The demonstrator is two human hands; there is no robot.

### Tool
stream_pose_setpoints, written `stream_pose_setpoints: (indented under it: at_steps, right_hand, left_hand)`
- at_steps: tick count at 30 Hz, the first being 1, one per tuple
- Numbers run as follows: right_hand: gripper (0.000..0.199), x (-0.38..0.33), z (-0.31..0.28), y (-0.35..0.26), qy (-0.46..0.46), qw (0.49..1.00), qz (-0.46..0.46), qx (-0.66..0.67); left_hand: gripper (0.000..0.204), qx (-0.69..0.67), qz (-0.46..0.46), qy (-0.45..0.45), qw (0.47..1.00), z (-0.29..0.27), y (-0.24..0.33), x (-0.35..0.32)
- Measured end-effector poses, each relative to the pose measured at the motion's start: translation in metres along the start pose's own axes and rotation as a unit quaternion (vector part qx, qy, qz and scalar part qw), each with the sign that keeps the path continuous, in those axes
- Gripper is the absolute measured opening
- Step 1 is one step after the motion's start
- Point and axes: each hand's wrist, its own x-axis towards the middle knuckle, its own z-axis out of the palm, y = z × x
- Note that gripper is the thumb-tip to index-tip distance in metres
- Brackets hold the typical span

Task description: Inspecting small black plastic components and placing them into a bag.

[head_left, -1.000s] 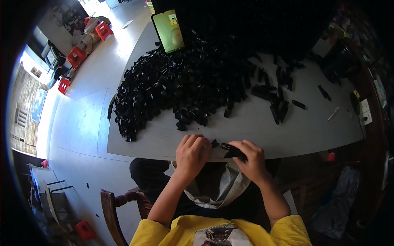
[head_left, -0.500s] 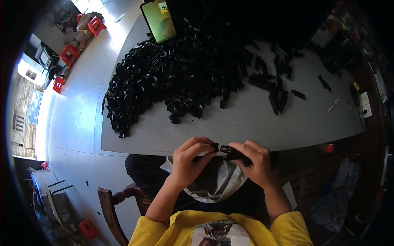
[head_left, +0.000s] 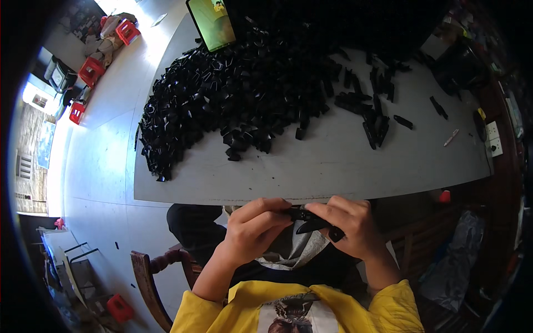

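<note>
Just below the table's near edge, my left hand (head_left: 254, 226) pinches the left end of a small black plastic piece. My right hand (head_left: 351, 226) is closed around a longer black plastic part (head_left: 312, 223), whose loose curved tongue and rounded end show below the fingers. The two pieces meet between my fingertips; whether they are locked together I cannot tell. Under my hands a whitish woven sack (head_left: 300, 256) lies over my lap, its mouth partly hidden. Ahead on the table spreads a big heap of small black plastic pieces (head_left: 222, 105).
Longer black parts (head_left: 377, 125) lie to the right on the grey table (head_left: 311, 172), near a pen (head_left: 451, 137). A lit phone (head_left: 212, 25) stands at the heap's far side. A wooden chair (head_left: 150, 277) is at my left, and red stools (head_left: 91, 72) stand on the floor.
Both hands have dropped slightly toward my lap. The gap between the left piece and the right part has closed, and the right part's tongue now points left.
</note>
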Motion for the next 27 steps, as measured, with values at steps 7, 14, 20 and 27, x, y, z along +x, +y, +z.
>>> stream_pose_setpoints:
  at_steps: [7, 14, 20, 27]
  right_hand:
    - [0.041, -0.002, 0.004, 0.0, -0.027, 0.998, -0.04, -0.039]
    - [0.03, -0.01, 0.035, -0.013, -0.058, 0.982, -0.17, 0.052]
    - [0.04, -0.02, 0.052, -0.018, -0.11, 0.983, -0.118, 0.085]
    - [0.021, 0.013, 0.045, 0.017, -0.083, 0.995, -0.047, 0.021]
  left_hand:
    - [0.007, 0.01, 0.011, -0.019, 1.0, -0.004, 0.006, -0.007]
    - [0.071, -0.494, -0.234, -0.025, 0.837, 0.019, 0.023, -0.015]
    - [0.062, -0.504, -0.108, -0.063, 0.855, 0.027, 0.002, -0.027]
    - [0.012, 0.07, -0.112, 0.108, 0.985, 0.005, -0.03, -0.007]
